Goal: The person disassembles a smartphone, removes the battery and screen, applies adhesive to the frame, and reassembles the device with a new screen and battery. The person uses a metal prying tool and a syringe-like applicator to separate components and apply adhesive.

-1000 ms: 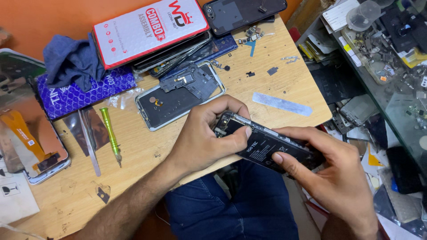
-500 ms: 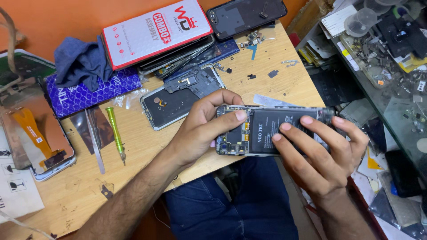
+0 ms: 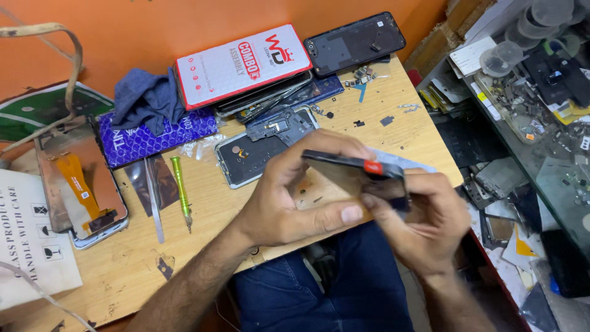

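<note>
Both of my hands hold a dark opened phone [image 3: 356, 174] over the front edge of the wooden table [image 3: 123, 270]. The phone is tilted on edge, so I see its thin side with a small red part on it. My left hand [image 3: 289, 197] grips its near and left side, thumb stretched under it. My right hand [image 3: 418, 221] clasps its right end from below. Just behind my hands a phone back cover with a dark inner plate [image 3: 258, 147] lies flat on the table.
A green screwdriver [image 3: 181, 190], metal tweezers [image 3: 153, 203], a display panel with an orange flex cable [image 3: 80, 184], a blue cloth [image 3: 144, 98], a red-and-white box [image 3: 243, 64] and another dark phone [image 3: 353, 43] lie about. A cluttered glass shelf [image 3: 534, 104] stands at right.
The phone was flat with its battery side up; now it is turned on edge and held higher. My right hand has shifted under its right end.
</note>
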Demonstrator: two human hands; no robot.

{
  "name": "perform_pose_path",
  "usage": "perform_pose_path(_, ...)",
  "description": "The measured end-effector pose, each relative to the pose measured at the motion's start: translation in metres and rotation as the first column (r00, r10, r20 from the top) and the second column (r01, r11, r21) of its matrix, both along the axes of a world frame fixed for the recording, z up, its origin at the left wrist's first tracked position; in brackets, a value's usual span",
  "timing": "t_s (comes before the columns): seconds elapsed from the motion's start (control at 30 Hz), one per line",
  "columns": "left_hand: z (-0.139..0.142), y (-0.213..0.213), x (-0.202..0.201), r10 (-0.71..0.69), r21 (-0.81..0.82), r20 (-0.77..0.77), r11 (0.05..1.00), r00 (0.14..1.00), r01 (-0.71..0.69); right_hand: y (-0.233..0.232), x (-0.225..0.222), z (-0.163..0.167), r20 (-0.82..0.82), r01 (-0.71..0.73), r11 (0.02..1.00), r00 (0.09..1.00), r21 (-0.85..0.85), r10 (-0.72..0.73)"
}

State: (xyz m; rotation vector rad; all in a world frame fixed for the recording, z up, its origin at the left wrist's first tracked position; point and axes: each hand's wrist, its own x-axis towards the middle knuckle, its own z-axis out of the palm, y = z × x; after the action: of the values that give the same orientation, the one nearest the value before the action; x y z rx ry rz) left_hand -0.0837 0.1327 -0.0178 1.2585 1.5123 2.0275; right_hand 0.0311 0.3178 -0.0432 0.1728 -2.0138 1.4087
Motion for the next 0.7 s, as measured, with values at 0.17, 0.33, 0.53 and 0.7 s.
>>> perform_pose_path(0.17, -0.012, 0.003, -0.005, 0.114, -0.040, 0.346, 0.993, 0.931, -0.107, -0.033, -0.013, -0.012, 0.123, -0.139, 0.900, 0.971, -0.414, 0.207)
perform_pose_path(0.33, -0.018, 0.003, -0.012, 0.180, -0.026, 0.355, 0.983, 0.917, -0.183, -0.048, -0.031, -0.007, 0.154, -0.134, 0.850, 0.958, -0.509, 0.244)
perform_pose_path(0.53, -0.017, 0.000, -0.020, 0.109, 0.061, 0.518, 0.985, 0.849, -0.163, -0.053, -0.034, 0.009, 0.159, -0.207, 0.776, 0.917, -0.596, 0.367)
perform_pose_path(0.7, -0.018, 0.002, -0.025, 0.102, 0.074, 0.561, 0.982, 0.821, -0.173, -0.031, -0.040, 0.006, 0.061, -0.223, 0.651, 0.921, -0.725, 0.384)
